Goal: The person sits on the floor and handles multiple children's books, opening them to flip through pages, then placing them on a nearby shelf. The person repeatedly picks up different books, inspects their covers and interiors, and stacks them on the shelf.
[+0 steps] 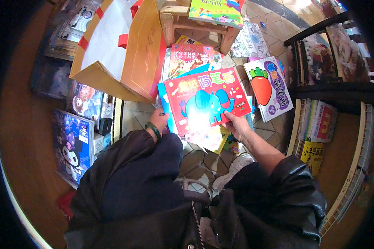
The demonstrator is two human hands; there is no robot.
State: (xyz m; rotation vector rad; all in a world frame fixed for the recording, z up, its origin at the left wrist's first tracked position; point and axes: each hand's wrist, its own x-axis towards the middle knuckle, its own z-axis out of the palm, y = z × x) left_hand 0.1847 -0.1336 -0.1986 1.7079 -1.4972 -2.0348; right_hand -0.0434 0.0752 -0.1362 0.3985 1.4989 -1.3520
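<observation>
A red children's drawing book (216, 85) with a blue elephant on its cover is held over the floor in front of me. My right hand (237, 124) grips its lower right edge, thumb on the cover. At the other side my left hand (159, 119), with a dark green bangle at the wrist, pinches the left edge of a blue book (164, 102), mostly covered by the red one. Bright glare hides part of the elephant. Beneath and behind lie more picture books, among them a pink-red princess storybook (187, 60). A white carrot-cover book (268, 88) lies to the right.
A large tan paper bag (140, 46) with red tabs stands open at the left. Behind the books is a wooden stool (199, 26) carrying a green picture book (216, 12). Shelves hold a blue cartoon book (73, 146) at left and a yellow book (312, 157) at right.
</observation>
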